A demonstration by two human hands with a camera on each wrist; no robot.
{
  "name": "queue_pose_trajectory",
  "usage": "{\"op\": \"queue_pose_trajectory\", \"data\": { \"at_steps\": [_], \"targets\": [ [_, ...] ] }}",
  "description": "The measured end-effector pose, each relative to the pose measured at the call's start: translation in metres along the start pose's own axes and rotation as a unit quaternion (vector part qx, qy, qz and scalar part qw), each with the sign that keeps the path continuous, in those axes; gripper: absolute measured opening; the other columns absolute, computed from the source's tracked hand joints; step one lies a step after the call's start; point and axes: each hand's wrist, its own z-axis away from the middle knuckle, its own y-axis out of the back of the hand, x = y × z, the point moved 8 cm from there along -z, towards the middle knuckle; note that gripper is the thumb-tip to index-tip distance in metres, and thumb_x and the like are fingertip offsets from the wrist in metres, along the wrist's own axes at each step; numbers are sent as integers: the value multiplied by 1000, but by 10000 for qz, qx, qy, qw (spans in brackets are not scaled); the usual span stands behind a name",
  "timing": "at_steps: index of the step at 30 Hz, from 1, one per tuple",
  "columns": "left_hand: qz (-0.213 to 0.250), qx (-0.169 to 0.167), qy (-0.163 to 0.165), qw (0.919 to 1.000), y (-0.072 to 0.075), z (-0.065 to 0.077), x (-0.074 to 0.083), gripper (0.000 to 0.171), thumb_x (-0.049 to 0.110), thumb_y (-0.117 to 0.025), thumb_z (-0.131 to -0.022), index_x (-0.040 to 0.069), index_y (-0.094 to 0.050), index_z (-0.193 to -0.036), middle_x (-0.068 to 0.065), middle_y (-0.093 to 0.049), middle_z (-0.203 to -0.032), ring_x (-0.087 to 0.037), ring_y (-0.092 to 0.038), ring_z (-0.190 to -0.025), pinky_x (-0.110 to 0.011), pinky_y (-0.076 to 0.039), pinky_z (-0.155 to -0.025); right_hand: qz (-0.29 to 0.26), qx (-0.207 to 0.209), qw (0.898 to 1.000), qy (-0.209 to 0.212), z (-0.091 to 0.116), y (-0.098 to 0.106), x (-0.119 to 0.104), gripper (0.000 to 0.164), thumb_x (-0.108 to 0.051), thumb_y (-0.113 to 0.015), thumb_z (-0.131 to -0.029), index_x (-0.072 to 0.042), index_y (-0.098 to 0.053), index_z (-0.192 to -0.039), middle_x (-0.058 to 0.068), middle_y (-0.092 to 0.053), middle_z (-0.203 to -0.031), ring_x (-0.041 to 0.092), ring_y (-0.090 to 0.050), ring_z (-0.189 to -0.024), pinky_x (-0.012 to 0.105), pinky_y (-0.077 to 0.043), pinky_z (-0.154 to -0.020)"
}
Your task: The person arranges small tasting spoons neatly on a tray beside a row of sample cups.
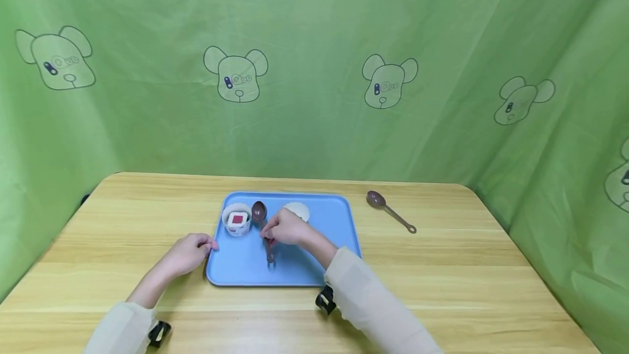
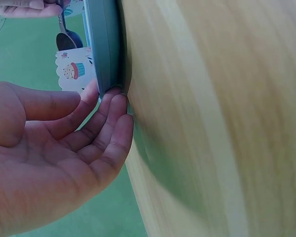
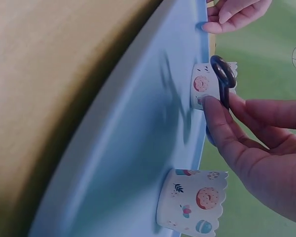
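Note:
A small brown spoon (image 1: 259, 212) is pinched between the thumb and fingers of my right hand (image 1: 286, 227). It hangs over the blue tray (image 1: 324, 255), bowl pointing away, and casts a shadow on the tray. Beside the bowl stands a printed paper baking cup (image 1: 239, 230) with a white-and-red square piece inside. A second paper cup (image 3: 190, 205) stands on the tray's right part, partly hidden by my right hand in the head view. My left hand (image 1: 189, 253) holds the tray's left rim, fingertips at its side in the left wrist view.
Another brown spoon (image 1: 388, 211) lies on the wooden table (image 1: 457, 266) to the right of the tray. Behind the table hangs a green curtain (image 1: 314, 124) with mouse-head drawings. Black straps (image 1: 326, 300) sit at both wrists.

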Motion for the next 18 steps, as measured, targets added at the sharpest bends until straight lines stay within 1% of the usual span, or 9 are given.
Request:
{"op": "queue_pose_trajectory", "data": {
  "at_steps": [10, 18],
  "targets": [
    [7, -11, 6, 10000, 0, -2, -2, 22, 0, -40, -90, -2, -62, -91, -11, -58, -87, -21, -47, -73, -33, -39, -64, -82, 104, 9999, -85, -3, -1, 9, 16, 4, -54, -84, 6, -69, -88, 12, -67, -79, 17, -63, -65, 28, -51, -65],
    [11, -13, 69, 10000, -1, -2, -2, 22, 0, -40, -91, -2, -62, -90, -11, -58, -87, -21, -47, -73, -33, -39, -65, -215, -18, 9997, -125, -5, -7, 14, 16, 5, -53, -85, 7, -68, -89, 12, -66, -78, 17, -63, -65, 27, -51, -65]
  ]
}}
